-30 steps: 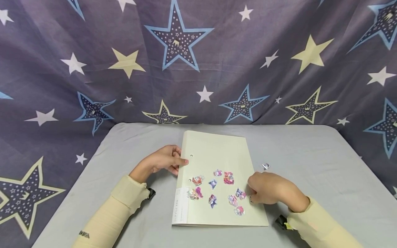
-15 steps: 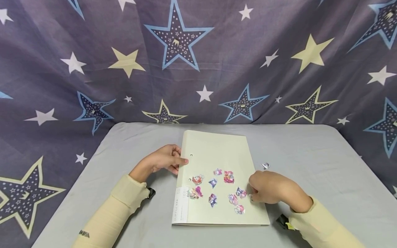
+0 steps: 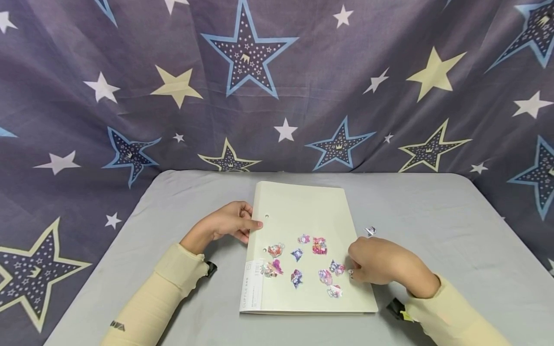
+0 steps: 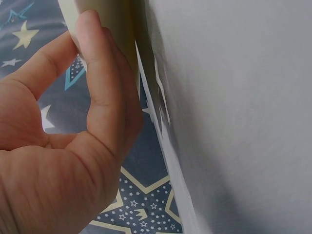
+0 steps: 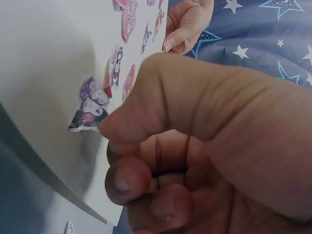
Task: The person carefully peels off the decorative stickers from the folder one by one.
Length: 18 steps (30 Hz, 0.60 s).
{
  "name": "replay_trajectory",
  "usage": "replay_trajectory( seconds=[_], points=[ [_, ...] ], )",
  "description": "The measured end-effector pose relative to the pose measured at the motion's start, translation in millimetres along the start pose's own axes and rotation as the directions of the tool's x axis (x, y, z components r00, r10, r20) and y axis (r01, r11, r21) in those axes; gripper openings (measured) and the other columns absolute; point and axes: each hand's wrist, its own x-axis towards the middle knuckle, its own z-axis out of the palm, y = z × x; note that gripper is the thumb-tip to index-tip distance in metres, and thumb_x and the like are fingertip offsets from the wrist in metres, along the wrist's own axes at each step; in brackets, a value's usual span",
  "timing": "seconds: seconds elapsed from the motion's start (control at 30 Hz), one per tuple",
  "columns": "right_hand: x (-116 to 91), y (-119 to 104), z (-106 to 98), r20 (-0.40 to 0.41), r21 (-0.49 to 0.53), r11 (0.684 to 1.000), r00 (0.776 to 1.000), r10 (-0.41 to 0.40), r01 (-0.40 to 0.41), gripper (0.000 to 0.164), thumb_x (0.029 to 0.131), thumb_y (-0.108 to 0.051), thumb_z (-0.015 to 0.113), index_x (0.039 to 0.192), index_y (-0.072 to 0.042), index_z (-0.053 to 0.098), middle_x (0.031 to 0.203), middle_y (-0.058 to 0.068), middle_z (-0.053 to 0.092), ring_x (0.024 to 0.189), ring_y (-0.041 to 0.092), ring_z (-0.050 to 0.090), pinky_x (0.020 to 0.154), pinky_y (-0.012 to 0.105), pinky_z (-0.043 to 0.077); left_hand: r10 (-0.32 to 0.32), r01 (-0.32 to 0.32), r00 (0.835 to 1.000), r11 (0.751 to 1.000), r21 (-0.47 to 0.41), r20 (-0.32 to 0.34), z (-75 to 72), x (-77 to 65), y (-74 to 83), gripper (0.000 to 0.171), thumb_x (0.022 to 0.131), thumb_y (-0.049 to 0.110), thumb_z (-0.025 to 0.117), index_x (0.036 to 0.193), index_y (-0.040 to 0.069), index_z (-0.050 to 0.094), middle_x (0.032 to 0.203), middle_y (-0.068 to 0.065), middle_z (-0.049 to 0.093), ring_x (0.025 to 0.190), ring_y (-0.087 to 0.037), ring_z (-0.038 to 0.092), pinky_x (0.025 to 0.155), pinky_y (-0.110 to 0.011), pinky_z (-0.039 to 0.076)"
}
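Observation:
A cream clip file [image 3: 307, 204] lies on the grey-covered table, its cover dotted with several small shiny cartoon stickers [image 3: 296, 278] on the lower half. At its left edge my left hand [image 3: 227, 223] grips the spine, thumb on top and fingers at the side. Over the right edge of the cover, my right hand [image 3: 387, 262] pinches a cartoon sticker [image 5: 90, 107] between thumb and index finger. In the right wrist view that sticker stands out from the fingertips, close over the cover. The other right fingers are curled toward the palm.
One loose sticker [image 3: 370, 231] sits on the table [image 3: 433, 211] just right of the file. A white label strip [image 3: 252, 286] covers the file's lower left corner. Behind the table hangs a dark curtain [image 3: 277, 105] with stars.
My right hand, still pinching the sticker, has shifted very slightly to the right. The file's lower right corner has moved slightly right too. My left hand keeps its place on the spine.

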Motion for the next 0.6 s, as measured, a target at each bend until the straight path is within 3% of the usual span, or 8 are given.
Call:
replay_trajectory(
  seconds=[0.6],
  points=[
    [-2.2,0.1,-2.7,-0.013,-0.010,1.000,1.000,-0.017,0.017,0.029,0.077,-0.020,0.069,0.055,-0.018,0.051,0.054,-0.007,0.044,0.049,0.008,0.036,0.045,0.021,0.029,-0.001,0.001,1.000,1.000,0.014,-0.001,-0.2,1.2,-0.5,0.045,0.083,0.015,0.073,0.112,-0.004,0.044,0.079,-0.009,0.058,0.063,-0.019,0.061,0.063,-0.038,0.062]
  ],
)
